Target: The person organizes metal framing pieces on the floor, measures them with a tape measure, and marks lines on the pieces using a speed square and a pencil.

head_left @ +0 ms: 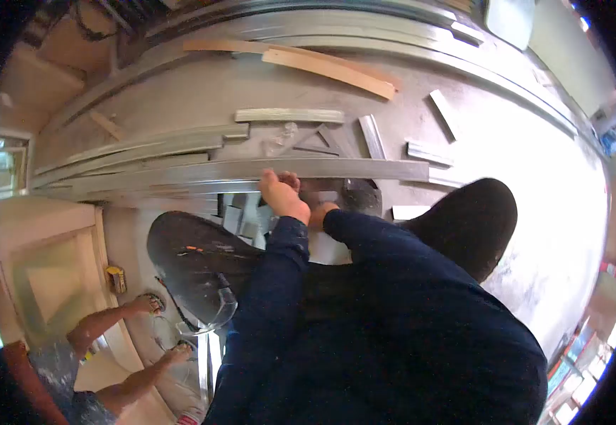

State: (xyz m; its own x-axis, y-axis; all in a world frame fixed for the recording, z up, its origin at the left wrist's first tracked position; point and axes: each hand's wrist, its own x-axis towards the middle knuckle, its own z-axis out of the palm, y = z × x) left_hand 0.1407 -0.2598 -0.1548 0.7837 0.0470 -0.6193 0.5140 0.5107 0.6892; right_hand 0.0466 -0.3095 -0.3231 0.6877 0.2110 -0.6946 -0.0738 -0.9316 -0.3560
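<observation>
A long grey metal profile (364, 168) runs crosswise in front of my knees. My left hand (285, 195) is closed around its near edge, with the fingers curled. Close beside it, lower and to the right, is my right hand (320, 214), mostly hidden behind my left wrist and the dark sleeve. Its fingers do not show, so I cannot tell what it holds. Just beyond it, under the profile, sits a dark object (361, 197) whose kind I cannot make out.
Metal offcuts (373, 137) and a triangular frame (318, 142) lie on the floor beyond. Farther back are wooden boards (329, 72) and long metal profiles (393, 46). At lower left, another person's hands (150, 304) are near a door panel (46, 276) and a yellow container (116, 279).
</observation>
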